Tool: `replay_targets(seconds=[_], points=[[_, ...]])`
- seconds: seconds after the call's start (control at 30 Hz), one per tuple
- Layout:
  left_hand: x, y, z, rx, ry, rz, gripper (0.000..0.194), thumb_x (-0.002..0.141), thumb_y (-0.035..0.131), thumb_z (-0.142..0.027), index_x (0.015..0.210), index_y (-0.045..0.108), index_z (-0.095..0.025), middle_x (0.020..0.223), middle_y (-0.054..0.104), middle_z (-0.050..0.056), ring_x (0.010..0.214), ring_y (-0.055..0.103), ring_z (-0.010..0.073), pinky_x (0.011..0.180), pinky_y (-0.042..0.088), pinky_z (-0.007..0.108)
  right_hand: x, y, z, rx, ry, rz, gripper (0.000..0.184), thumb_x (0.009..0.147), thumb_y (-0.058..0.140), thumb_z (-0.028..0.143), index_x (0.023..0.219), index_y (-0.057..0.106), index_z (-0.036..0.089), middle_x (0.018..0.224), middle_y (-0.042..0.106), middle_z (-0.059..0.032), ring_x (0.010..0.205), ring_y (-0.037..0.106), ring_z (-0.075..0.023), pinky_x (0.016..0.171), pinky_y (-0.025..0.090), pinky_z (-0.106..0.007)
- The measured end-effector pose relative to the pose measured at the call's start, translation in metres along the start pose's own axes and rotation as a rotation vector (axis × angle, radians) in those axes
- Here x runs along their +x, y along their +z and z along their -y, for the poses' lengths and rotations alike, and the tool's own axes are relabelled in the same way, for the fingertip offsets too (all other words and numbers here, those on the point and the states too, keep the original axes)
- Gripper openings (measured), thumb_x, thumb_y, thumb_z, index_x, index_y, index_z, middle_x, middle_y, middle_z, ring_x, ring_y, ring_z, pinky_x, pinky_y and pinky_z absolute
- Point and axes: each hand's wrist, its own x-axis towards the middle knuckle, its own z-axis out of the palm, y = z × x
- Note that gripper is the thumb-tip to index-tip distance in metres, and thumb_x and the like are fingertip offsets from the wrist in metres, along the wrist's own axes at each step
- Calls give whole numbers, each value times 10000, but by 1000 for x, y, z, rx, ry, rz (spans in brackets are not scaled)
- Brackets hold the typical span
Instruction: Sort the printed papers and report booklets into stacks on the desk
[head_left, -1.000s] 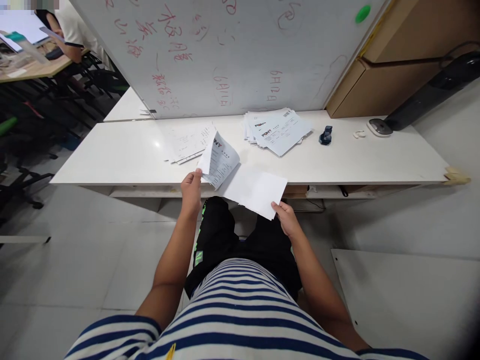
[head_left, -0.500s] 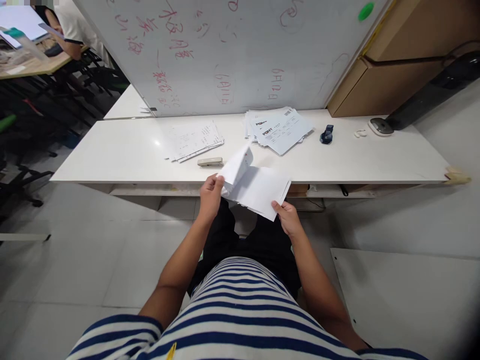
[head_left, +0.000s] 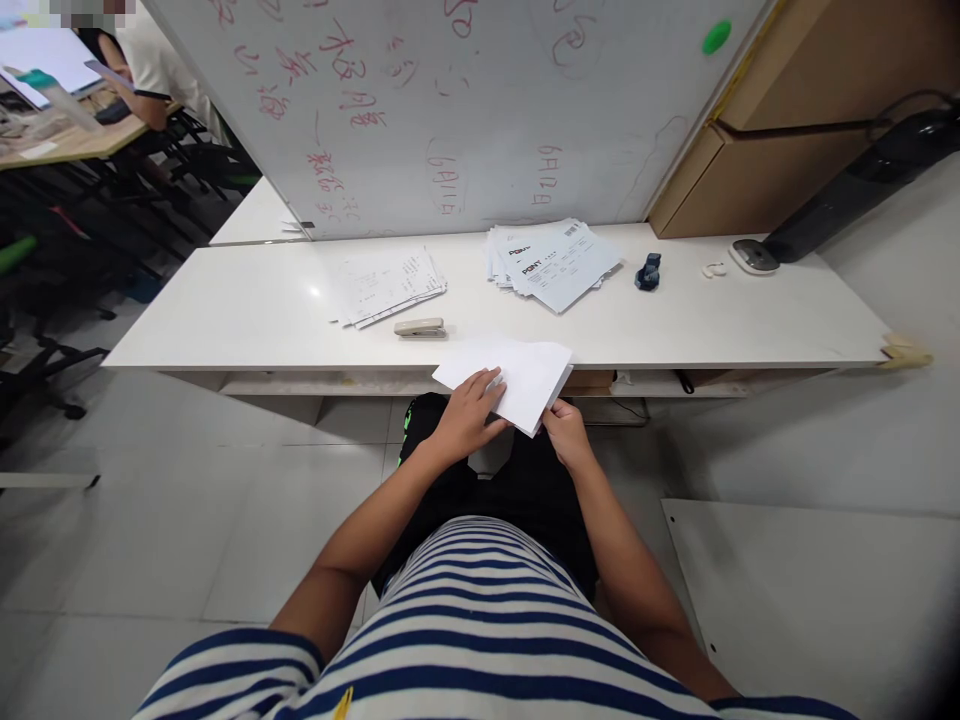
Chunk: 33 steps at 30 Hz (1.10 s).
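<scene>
Pinches the papers (head_left: 526,378) near their right corner with the right hand (head_left: 568,432); rests the left hand (head_left: 466,412), spread, on top. Holds them at the front edge of the table (head_left: 675,325), near 1 stapler (head_left: 420,327).

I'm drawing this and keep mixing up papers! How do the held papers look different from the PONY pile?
The held papers show a blank top; the PONY pile has printing on top. The held papers are in hand at the desk's front edge; the PONY pile lies near the whiteboard. Both are paper.
</scene>
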Motion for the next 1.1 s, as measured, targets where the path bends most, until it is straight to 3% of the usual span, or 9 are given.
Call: replay_targets(seconds=[0.17, 0.33, 0.47, 0.63, 0.8, 1.1], points=[[-2, 3, 1, -4, 26, -52, 438, 867, 547, -228, 1301, 521, -166, 1443, 460, 151, 1356, 392, 295, 1088, 376, 509, 0, 0, 3, -17, -4, 11, 396, 706, 701, 563, 693, 669, 168, 538, 573, 23, 500, 473, -125, 494, 369, -259], [6, -3, 8, -21, -21, -146, 361, 901, 449, -144, 1230, 575, -222, 1358, 561, 91, 1267, 504, 238, 1016, 435, 460, -4, 5, 12, 20, 8, 45, 401, 697, 718, 566, 675, 654, 171, 541, 581, 20, 497, 476, -121, 498, 371, -265], [19, -28, 30, -107, -138, -411, 279, 970, 405, -265, 1123, 625, -191, 1190, 650, 110, 1126, 596, 221, 935, 475, 388, -6, 7, 16, 24, 51, 36, 408, 682, 734, 569, 704, 665, 168, 572, 614, 3, 503, 497, -130, 504, 391, -278], [29, -70, 64, -189, -302, -668, 376, 978, 378, -448, 1014, 650, -191, 1023, 657, 97, 1014, 606, 220, 874, 479, 356, -7, 5, 14, 30, 82, 32, 414, 665, 745, 568, 710, 669, 164, 588, 623, -3, 503, 492, -128, 488, 382, -275], [26, -86, 82, -208, -363, -719, 410, 961, 380, -515, 974, 646, -203, 976, 634, 80, 966, 599, 213, 854, 473, 347, -9, 3, 12, 44, 106, 34, 416, 657, 757, 557, 746, 692, 156, 620, 652, -15, 513, 495, -129, 486, 371, -271], [21, -84, 81, -226, -358, -720, 414, 961, 377, -522, 1048, 625, -203, 1024, 623, 87, 1018, 581, 215, 887, 457, 353, -9, 3, 9, 53, 129, 55, 414, 667, 758, 546, 808, 723, 159, 696, 704, -34, 564, 550, -151, 533, 410, -283]])
